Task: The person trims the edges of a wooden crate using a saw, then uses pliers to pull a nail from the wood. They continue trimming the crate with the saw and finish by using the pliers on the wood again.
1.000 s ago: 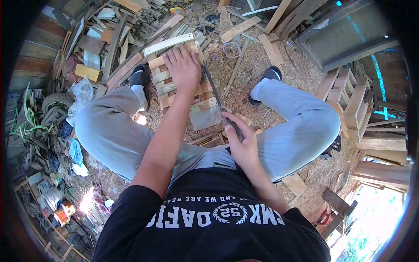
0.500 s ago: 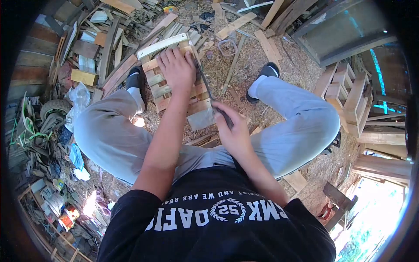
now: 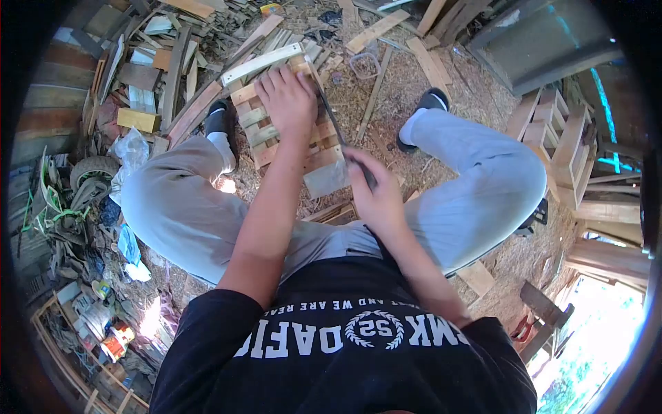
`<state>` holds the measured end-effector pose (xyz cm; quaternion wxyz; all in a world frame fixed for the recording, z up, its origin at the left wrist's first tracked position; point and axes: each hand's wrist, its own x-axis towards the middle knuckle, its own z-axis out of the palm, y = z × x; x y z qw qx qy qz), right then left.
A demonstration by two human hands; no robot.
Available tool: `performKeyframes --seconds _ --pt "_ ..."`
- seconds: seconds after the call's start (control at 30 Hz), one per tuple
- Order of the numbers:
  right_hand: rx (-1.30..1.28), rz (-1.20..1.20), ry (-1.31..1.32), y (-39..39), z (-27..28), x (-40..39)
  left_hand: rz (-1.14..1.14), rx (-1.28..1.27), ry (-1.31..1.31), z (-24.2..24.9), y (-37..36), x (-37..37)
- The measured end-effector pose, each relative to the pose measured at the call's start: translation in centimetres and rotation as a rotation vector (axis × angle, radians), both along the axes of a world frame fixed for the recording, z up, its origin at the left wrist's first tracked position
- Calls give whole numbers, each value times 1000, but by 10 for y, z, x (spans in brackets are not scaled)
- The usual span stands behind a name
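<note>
A wooden panel of crossed slats (image 3: 262, 132) lies on the ground between my feet, with a pale bar (image 3: 262, 63) along its far end. My left hand (image 3: 291, 103) rests flat on top of it, fingers spread. Wrapped around a dark handle is my right hand (image 3: 376, 190), beside the panel's near right corner. From that handle a long, thin, dark tool (image 3: 329, 107) runs along the panel's right side; its exact kind does not show. A greyish flat piece (image 3: 326, 181) sits at the panel's near end, just left of my right hand.
Scrap boards (image 3: 176, 72) are heaped at the far left. Loose planks (image 3: 429, 62) and a clear plastic tub (image 3: 364, 65) lie on the shaving-covered floor ahead. To the right stand wooden frames (image 3: 569, 152). A wheel (image 3: 93, 169) and clutter crowd the left side.
The whole view has shifted slightly, so everything appears a little higher and to the right. Both hands keep nearly the same places against the panel.
</note>
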<state>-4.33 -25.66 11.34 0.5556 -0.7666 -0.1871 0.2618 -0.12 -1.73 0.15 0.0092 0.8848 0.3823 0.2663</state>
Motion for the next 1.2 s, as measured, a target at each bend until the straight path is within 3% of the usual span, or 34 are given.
performKeyframes --seconds 0.03,0.07,0.23,0.37,0.43,0.47,0.57,0.63,0.7,0.8,0.9,1.03,1.13,1.2 --pt "56 -32 112 10 -1 5 1 -3 11 2 2 -1" --pt "-20 4 -38 9 8 3 -13 -45 11 4 5 -3" --pt "-65 38 -109 -27 19 -19 -22 19 -37 -4 1 2" --pt "-75 2 126 4 11 0 -27 -91 39 2 3 -2" --pt "-23 8 -154 -14 18 -21 -39 -10 -46 -4 6 -1" --pt "-18 -7 -159 -20 19 -23 -22 6 -24 -7 5 0" --pt "-21 12 -84 -23 17 -17 -31 53 -52 -10 2 5" --pt "-148 25 157 9 15 5 -24 -24 26 -3 1 -1" --pt "-102 18 159 1 16 -3 -41 41 -54 -6 7 -2" --pt "-79 48 -18 -36 36 -21 -40 109 -75 -11 2 2" --pt "43 -75 -85 4 1 -2 -36 44 -20 -5 -1 2" --pt "-92 -42 -44 -2 14 -13 -45 52 -34 -7 4 -3" --pt "58 -63 -232 -29 17 -25 -34 62 -36 -9 1 1" --pt "-28 -47 -92 -3 4 -5 -32 23 4 -6 1 1"
